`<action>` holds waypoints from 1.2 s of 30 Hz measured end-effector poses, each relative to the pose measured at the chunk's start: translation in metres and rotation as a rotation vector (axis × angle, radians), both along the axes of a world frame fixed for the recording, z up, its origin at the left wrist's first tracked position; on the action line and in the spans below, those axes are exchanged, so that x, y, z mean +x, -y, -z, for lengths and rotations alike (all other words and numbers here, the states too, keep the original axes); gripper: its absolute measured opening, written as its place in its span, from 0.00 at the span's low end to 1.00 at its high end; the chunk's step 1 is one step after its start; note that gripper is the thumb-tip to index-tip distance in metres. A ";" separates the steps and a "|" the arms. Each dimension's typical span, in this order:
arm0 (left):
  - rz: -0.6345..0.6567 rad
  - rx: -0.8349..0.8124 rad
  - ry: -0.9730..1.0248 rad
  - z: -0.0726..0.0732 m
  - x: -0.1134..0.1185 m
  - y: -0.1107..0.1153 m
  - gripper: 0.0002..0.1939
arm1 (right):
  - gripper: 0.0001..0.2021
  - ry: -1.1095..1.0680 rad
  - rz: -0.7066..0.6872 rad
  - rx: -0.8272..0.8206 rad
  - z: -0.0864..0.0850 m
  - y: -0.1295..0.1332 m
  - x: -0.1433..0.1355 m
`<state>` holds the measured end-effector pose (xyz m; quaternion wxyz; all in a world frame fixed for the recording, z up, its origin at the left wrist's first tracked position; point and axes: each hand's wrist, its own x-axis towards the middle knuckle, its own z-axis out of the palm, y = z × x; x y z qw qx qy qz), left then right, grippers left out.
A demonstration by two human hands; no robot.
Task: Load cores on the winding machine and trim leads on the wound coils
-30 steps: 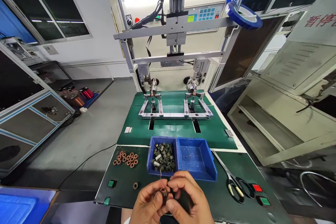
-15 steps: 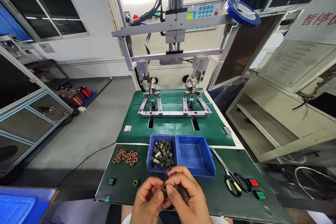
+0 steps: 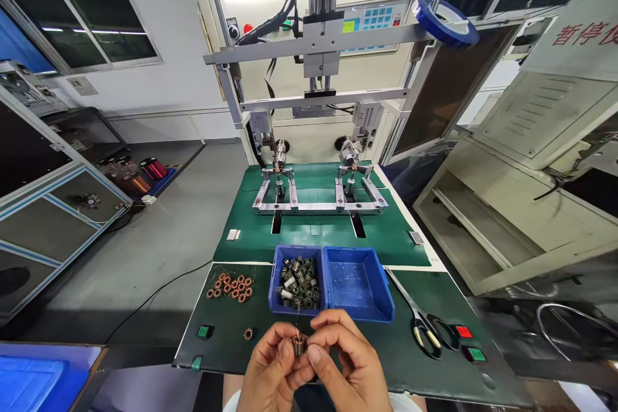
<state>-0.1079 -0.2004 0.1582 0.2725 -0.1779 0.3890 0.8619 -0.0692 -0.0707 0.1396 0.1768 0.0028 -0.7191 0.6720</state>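
My left hand (image 3: 273, 370) and my right hand (image 3: 345, 367) meet low in the middle, above the near edge of the green bench (image 3: 338, 360). Both pinch one small coil (image 3: 299, 342) wound with copper wire between their fingertips; a thin wire end sticks up from it. Just beyond my fingers stands a blue bin (image 3: 277, 301) full of dark unwound cores, with a second blue bin (image 3: 357, 284) holding only wire scraps beside it on the right.
A heap of copper-wound coils (image 3: 232, 287) and a single coil (image 3: 248, 334) lie left of the bins. Scissors (image 3: 419, 322) lie on the right, near red and green buttons (image 3: 469, 342). The winding machine's two spindles (image 3: 316, 177) stand at the back.
My hands have stayed joined on the coil and turned it a little between the fingertips. The view has tilted slightly downward.
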 end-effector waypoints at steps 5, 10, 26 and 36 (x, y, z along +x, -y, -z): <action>0.034 -0.008 0.007 0.002 0.002 0.003 0.18 | 0.08 -0.024 0.040 0.052 -0.002 0.001 0.000; 0.054 -0.042 0.000 0.004 0.004 0.005 0.20 | 0.07 -0.076 0.074 0.117 -0.010 0.001 -0.003; 0.097 -0.133 -0.099 0.002 0.008 0.002 0.21 | 0.07 -0.170 0.138 0.396 -0.014 0.000 0.001; 0.232 -0.121 -0.121 -0.002 0.005 0.006 0.23 | 0.12 -0.093 -0.004 -0.029 -0.006 -0.007 -0.005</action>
